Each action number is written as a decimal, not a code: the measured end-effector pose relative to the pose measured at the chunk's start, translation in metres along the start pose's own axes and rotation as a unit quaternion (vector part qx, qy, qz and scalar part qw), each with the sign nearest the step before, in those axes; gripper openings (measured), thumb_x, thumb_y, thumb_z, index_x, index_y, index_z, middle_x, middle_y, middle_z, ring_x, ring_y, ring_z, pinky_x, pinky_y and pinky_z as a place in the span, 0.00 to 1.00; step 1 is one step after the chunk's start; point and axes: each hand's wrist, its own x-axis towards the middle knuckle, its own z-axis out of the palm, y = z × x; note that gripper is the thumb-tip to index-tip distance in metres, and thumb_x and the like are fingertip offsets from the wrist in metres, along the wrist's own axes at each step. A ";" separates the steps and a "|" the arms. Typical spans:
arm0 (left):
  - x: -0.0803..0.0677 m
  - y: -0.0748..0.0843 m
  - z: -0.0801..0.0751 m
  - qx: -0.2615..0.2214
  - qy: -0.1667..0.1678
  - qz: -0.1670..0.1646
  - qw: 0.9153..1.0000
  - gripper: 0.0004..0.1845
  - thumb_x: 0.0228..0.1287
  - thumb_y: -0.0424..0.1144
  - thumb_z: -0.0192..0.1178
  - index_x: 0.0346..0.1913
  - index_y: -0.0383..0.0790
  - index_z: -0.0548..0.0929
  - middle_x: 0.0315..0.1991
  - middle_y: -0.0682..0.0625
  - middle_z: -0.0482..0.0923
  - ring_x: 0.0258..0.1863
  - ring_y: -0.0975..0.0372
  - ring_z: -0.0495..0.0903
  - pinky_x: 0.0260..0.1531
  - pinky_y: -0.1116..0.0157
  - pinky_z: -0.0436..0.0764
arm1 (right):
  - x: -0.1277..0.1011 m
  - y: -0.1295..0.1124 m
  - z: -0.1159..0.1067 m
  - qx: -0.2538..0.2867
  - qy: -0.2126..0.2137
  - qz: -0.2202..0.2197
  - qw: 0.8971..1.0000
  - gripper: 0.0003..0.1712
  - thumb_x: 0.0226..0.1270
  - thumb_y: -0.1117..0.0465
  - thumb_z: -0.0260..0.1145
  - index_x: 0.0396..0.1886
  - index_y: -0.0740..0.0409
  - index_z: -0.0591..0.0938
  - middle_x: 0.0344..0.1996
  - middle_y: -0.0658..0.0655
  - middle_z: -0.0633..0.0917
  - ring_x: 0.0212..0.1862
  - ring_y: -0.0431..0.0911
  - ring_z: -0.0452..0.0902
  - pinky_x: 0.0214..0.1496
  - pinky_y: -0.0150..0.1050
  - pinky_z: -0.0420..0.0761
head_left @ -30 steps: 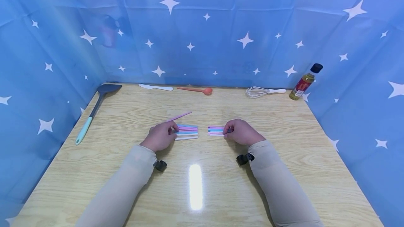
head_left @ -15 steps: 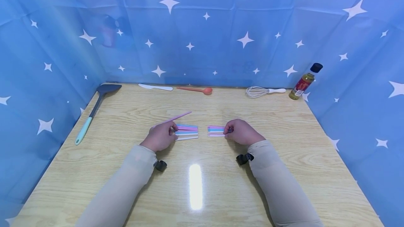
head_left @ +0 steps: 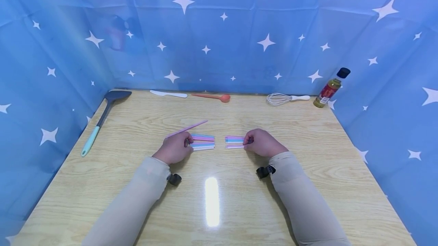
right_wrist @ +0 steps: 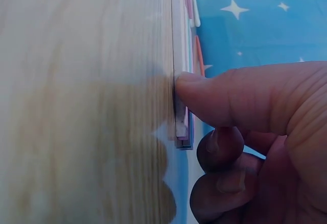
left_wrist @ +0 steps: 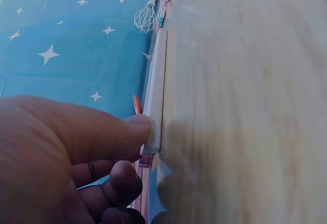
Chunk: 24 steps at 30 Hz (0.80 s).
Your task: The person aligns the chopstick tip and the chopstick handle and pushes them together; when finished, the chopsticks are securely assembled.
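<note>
Wooden table (head_left: 308, 154) carries straws (head_left: 202, 142), spatula (head_left: 102, 118), whisk (head_left: 285, 99), bottle (head_left: 331, 88)

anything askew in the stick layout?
Yes. One pink stick juts diagonally up and away from behind the left hand, while the left bundle and right bundle lie in flat, parallel rows on the table. The right hand pinches its bundle's end.
</note>
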 end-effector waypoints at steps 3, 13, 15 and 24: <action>0.000 0.001 -0.001 0.003 -0.003 0.003 1.000 0.09 0.69 0.36 0.65 0.49 0.40 0.83 0.35 0.52 0.76 0.34 0.59 0.73 0.46 0.56 0.73 | 0.000 -0.001 0.000 -0.001 -0.003 -0.003 1.000 0.04 0.68 0.65 0.72 0.34 0.54 0.85 0.32 0.53 0.83 0.34 0.47 0.74 0.39 0.41 0.74; -0.001 0.003 -0.001 -0.008 0.002 0.008 1.000 0.07 0.68 0.34 0.64 0.46 0.41 0.80 0.38 0.51 0.78 0.37 0.58 0.74 0.46 0.57 0.75 | 0.000 -0.001 0.000 0.005 -0.007 0.001 1.000 0.04 0.69 0.65 0.72 0.34 0.55 0.85 0.31 0.53 0.82 0.33 0.47 0.73 0.36 0.41 0.74; -0.002 0.003 -0.001 -0.008 0.006 0.012 1.000 0.05 0.69 0.33 0.64 0.45 0.42 0.80 0.37 0.52 0.78 0.37 0.59 0.75 0.46 0.57 0.75 | 0.001 0.000 0.001 0.005 -0.009 0.001 1.000 0.04 0.69 0.65 0.72 0.34 0.55 0.84 0.31 0.53 0.82 0.33 0.47 0.73 0.36 0.41 0.74; 0.000 0.003 0.001 0.013 0.021 0.017 1.000 0.02 0.71 0.35 0.64 0.40 0.42 0.81 0.35 0.52 0.80 0.36 0.59 0.76 0.52 0.53 0.75 | 0.000 -0.001 -0.001 0.001 -0.021 0.002 1.000 0.03 0.70 0.64 0.71 0.35 0.55 0.84 0.31 0.53 0.82 0.32 0.47 0.73 0.36 0.41 0.74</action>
